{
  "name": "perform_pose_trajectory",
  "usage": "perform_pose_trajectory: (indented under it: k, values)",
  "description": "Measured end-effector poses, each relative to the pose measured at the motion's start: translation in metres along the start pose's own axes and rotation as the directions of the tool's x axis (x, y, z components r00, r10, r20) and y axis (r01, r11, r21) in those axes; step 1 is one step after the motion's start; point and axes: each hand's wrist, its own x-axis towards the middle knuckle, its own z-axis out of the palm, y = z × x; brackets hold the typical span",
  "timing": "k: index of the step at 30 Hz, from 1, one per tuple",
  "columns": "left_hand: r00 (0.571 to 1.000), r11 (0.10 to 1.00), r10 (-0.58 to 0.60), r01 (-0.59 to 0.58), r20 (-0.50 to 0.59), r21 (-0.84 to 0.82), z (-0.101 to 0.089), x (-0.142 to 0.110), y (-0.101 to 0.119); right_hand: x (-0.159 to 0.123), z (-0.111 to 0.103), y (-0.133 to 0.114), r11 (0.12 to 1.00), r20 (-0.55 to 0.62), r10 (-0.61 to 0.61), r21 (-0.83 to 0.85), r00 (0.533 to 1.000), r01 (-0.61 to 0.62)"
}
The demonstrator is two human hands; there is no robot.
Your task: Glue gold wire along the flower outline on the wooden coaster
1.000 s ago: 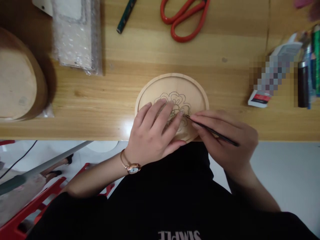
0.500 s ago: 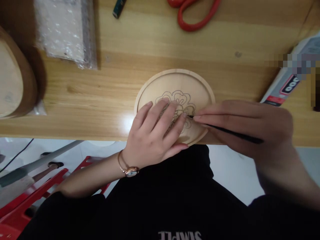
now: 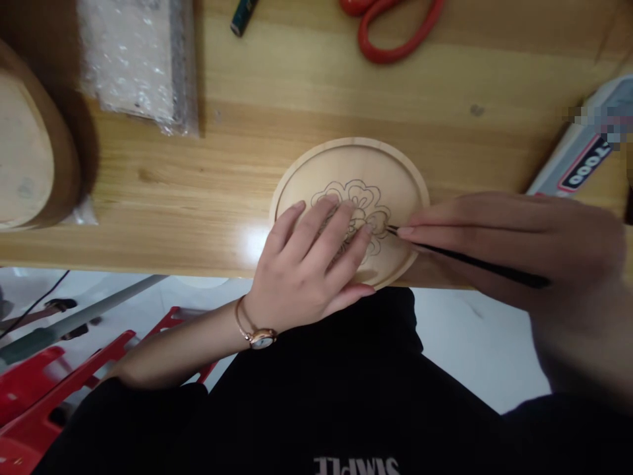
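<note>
A round, shallow wooden plate [image 3: 316, 155] with a raised rim lies at the table's front edge. On its face is a dark-lined flower drawing [image 3: 363, 191], partly covered by my fingers. My left hand [image 3: 306, 260] rests flat across the plate with fingers spread, the index fingertip on the drawing. From the right, my right hand [image 3: 514, 244] pinches slim black tweezers [image 3: 487, 264]. The tweezers' tips are over the right petals, close to my left index fingertip. Whether they grip anything is too small to tell.
Red-handled scissors [image 3: 390, 49] and a dark green pen-like stick [image 3: 242, 16] lie beyond the plate. A bubble-wrapped package [image 3: 133, 66] and a round wooden piece [image 3: 64, 171] sit left. A box marked 7000 [image 3: 583, 165] stands right. Below left is a red stool [image 3: 93, 376].
My right hand and the tweezers have drawn back to the right, a little away from my left fingertip. My left hand stays on the plate. The whole view has shifted slightly.
</note>
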Motion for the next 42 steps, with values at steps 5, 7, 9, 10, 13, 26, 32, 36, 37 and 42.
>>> perform_pose_trajectory:
  k: [5,7,9,10,13,26,32,36,37,42]
  values:
    - [0.999,0.992,-0.04,0.038,-0.014,-0.119,-0.001,0.0,-0.003,-0.018,0.014,-0.038,0.964,-0.372,0.235,-0.032,0.898,-0.265]
    - [0.998,0.98,-0.064,0.061,-0.008,-0.189,-0.002,-0.001,-0.005,-0.019,0.023,-0.056,0.916,-0.441,0.38,0.055,0.813,-0.398]
    - [0.998,0.973,-0.071,0.069,0.001,-0.221,-0.003,-0.001,-0.005,-0.017,0.034,-0.07,0.86,-0.494,0.49,0.14,0.718,-0.491]
    - [0.998,0.973,-0.068,0.067,0.002,-0.22,-0.004,-0.001,-0.005,-0.015,0.04,-0.076,0.839,-0.524,0.521,0.174,0.673,-0.515]
    - [0.999,0.984,-0.052,0.05,-0.005,-0.17,-0.004,0.0,-0.003,-0.007,0.058,-0.086,0.787,-0.589,0.592,0.273,0.55,-0.554]
    - [0.994,0.994,-0.108,0.108,-0.031,-0.011,0.003,-0.002,0.015,0.019,0.079,-0.089,0.75,-0.709,0.56,0.215,0.428,-0.625]
    - [0.994,0.994,-0.108,0.108,-0.027,-0.01,0.004,-0.003,0.014,0.023,0.081,-0.088,0.762,-0.715,0.521,0.144,0.466,-0.631]
    - [0.995,0.995,-0.102,0.102,-0.021,-0.011,0.004,-0.003,0.013,0.024,0.08,-0.088,0.76,-0.702,0.522,0.125,0.484,-0.638]
    - [0.995,0.995,-0.1,0.1,-0.019,-0.007,0.004,-0.003,0.013,0.025,0.08,-0.088,0.759,-0.7,0.523,0.122,0.487,-0.639]
    - [0.996,0.996,-0.093,0.093,-0.015,0.001,0.003,-0.003,0.012,0.027,0.08,-0.088,0.764,-0.709,0.515,0.125,0.482,-0.632]
